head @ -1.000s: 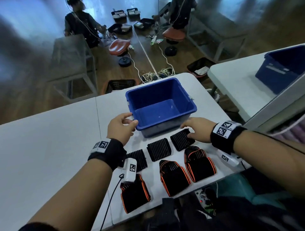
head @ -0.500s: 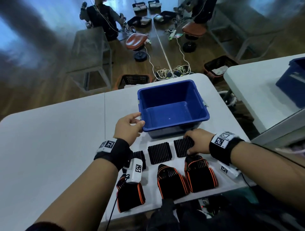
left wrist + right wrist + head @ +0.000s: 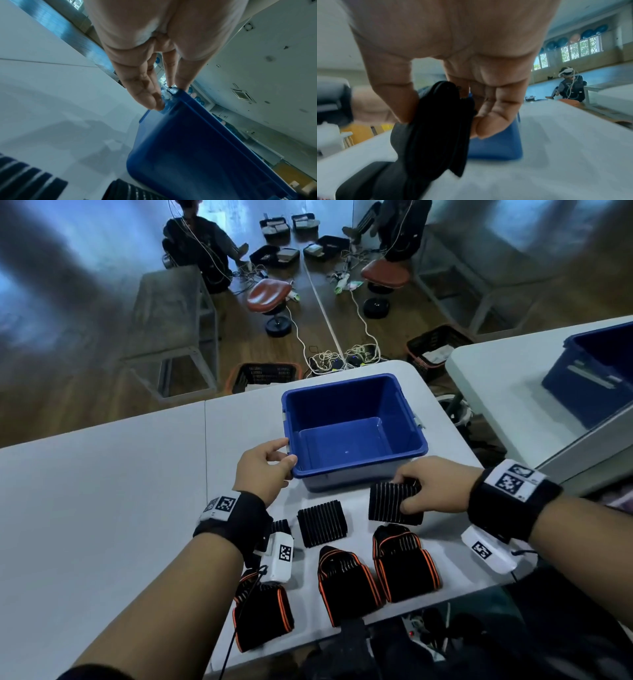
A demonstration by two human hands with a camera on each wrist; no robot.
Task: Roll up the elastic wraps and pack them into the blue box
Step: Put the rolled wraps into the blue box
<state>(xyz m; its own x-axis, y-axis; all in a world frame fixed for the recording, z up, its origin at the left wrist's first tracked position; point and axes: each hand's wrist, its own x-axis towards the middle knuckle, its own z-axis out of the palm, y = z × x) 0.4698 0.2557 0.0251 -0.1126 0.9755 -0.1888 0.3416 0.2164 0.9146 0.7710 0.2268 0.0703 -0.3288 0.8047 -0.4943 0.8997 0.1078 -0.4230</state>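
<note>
An empty blue box [image 3: 352, 436] stands on the white table [image 3: 102, 491]. My left hand [image 3: 265, 470] grips its near left corner, thumb on the rim [image 3: 173, 93]. My right hand [image 3: 428, 489] pinches the rightmost black ribbed wrap [image 3: 390, 503] between thumb and fingers and holds it lifted just in front of the box; the same wrap [image 3: 436, 129] hangs from the fingers in the right wrist view. A second ribbed wrap [image 3: 322, 523] lies flat in the middle, a third [image 3: 281, 525] is mostly hidden under my left wrist. Three black wraps with orange edging [image 3: 346, 583] lie along the near edge.
A second white table [image 3: 507, 392] with another blue box [image 3: 596, 374] stands to the right. Beyond the table are stools, floor baskets, cables and a seated person [image 3: 202, 244]. The table's left half shows bare surface.
My right hand has taken hold of the rightmost ribbed wrap and lifted it off the table. The left hand stays on the box corner. The head view has shifted.
</note>
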